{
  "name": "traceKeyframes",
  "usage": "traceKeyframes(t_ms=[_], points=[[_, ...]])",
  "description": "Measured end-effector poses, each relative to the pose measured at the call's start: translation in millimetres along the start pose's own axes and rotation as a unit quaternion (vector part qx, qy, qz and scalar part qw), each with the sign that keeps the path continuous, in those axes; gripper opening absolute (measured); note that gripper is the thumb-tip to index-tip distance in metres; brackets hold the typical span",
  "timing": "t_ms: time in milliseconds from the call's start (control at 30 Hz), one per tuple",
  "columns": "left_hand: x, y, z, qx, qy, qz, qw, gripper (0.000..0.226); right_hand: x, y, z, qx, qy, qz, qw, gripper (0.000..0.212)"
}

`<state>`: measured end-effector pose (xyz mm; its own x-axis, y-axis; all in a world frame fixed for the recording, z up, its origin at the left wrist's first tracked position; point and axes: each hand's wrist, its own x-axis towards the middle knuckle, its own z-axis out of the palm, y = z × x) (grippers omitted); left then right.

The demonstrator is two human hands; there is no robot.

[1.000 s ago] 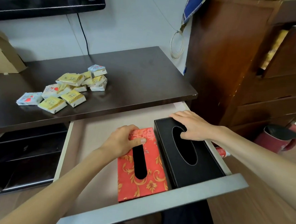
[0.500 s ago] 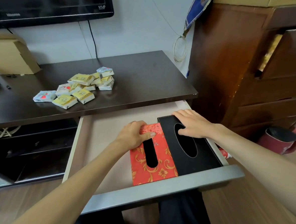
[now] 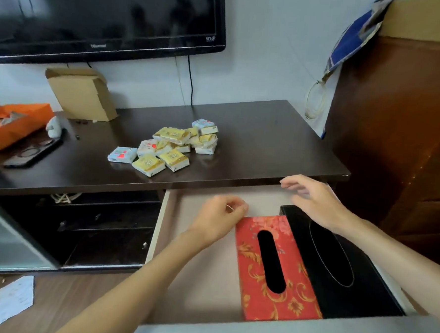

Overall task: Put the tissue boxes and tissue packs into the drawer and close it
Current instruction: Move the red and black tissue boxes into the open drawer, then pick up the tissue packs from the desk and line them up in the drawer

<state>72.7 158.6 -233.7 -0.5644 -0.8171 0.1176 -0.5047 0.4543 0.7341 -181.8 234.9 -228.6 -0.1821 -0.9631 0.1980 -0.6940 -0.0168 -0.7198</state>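
Note:
A red floral tissue box [image 3: 272,267] and a black tissue box [image 3: 341,266] lie side by side in the right half of the open drawer [image 3: 281,332]. My left hand [image 3: 218,220] hovers at the red box's far left corner, fingers loosely curled and holding nothing. Over the black box's far end my right hand [image 3: 314,200] is lifted, fingers spread, blurred by motion. A pile of several small yellow and white tissue packs [image 3: 168,147] sits on the dark tabletop [image 3: 266,143] behind the drawer.
A TV [image 3: 104,17] hangs above the table. A cardboard box [image 3: 81,93], an orange bag [image 3: 13,122] and a phone [image 3: 31,152] lie at the table's left. A tall wooden cabinet [image 3: 400,141] stands on the right. The drawer's left half is bare.
Both hands have let go of the tissue boxes and lifted off toward the table. The head view has tilted up, showing more of the TV and tabletop.

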Motion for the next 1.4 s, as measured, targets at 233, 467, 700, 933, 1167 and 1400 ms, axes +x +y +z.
traceKeyframes(t_ms=[233,467,700,933,1167,1400], points=[[22,-46,-120,0.057,0.16,0.003,0.985,0.017,87,-69,62,0.079,-0.025,-0.055,0.995,0.044],[45,-132,-167,0.249,0.176,-0.067,0.95,0.043,160,-114,147,-0.056,-0.094,-0.13,0.985,0.045],[42,-154,-169,0.253,0.158,-0.029,0.954,0.038,173,-129,182,-0.185,-0.058,-0.183,0.964,0.045],[37,-139,-188,0.209,0.075,-0.081,0.972,0.036,175,-134,170,-0.202,-0.089,-0.231,0.948,0.031],[40,-118,-191,0.258,-0.008,-0.114,0.959,0.039,169,-148,153,-0.202,-0.17,-0.183,0.947,0.047],[29,-103,-187,0.273,0.019,-0.095,0.957,0.039,152,-151,136,-0.157,-0.186,-0.163,0.956,0.041]])
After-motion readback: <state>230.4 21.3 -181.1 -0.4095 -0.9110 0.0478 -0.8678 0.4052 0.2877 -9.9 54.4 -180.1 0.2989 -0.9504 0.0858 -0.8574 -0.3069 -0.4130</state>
